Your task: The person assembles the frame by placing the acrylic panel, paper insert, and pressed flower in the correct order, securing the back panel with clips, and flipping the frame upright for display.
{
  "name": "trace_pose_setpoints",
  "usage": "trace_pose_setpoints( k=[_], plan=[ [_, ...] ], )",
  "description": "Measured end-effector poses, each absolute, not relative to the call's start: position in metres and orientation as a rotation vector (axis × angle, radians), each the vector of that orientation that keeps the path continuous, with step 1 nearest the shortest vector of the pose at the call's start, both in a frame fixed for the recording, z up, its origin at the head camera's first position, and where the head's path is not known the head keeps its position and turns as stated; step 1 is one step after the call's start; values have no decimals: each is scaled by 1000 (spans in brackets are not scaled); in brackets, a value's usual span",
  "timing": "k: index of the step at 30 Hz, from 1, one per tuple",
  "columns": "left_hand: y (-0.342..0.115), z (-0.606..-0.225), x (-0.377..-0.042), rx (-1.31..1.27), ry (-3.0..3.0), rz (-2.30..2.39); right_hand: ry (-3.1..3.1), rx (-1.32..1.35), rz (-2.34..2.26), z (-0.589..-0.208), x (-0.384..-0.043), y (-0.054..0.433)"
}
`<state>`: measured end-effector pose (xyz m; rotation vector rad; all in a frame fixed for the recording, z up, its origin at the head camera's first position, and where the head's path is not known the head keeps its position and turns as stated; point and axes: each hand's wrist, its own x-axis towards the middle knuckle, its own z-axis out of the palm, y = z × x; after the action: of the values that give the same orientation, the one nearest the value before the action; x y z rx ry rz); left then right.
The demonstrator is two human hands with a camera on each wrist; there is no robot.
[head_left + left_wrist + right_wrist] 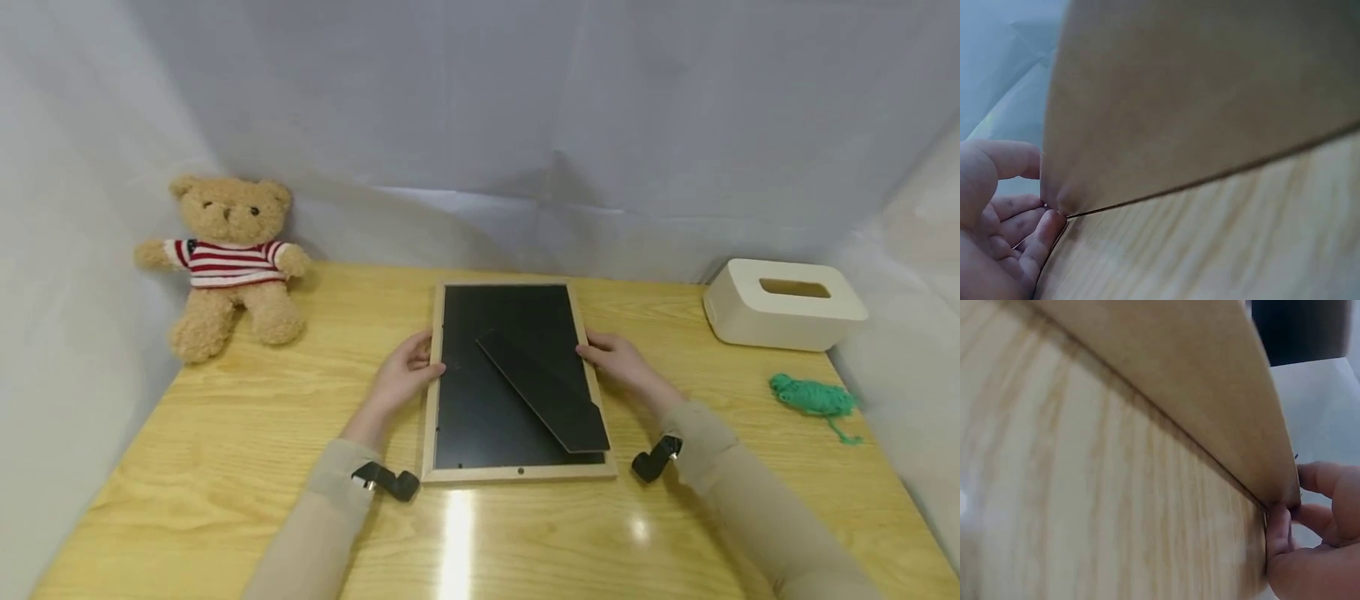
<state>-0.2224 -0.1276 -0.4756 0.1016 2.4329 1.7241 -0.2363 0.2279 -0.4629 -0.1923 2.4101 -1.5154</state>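
Observation:
Back side up on the wooden table lies a picture frame with a pale wood border and a black backing. Its black stand leg slants across the backing toward the near right corner. My left hand holds the left border, thumb on the edge and the other fingers partly hidden beside it. On the opposite border my right hand grips in much the same way. Both wrist views show the frame's wooden side standing close on the tabletop, with fingertips at its lower edge.
A teddy bear in a red-and-white striped shirt sits at the back left. At the back right stands a cream tissue box, with a bundle of green yarn in front of it. Pale cloth hangs behind the table.

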Motion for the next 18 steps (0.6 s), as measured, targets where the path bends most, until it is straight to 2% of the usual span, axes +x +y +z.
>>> trace_pose_setpoints(
  k=[9,18],
  plan=[
    [-129,-473,-220,131,2286,1896,2344,-97,-1623,-463,-230,228],
    [-136,-473,-222,73,1905,2282,2308,-87,-1783,-459,-226,224]
  ],
)
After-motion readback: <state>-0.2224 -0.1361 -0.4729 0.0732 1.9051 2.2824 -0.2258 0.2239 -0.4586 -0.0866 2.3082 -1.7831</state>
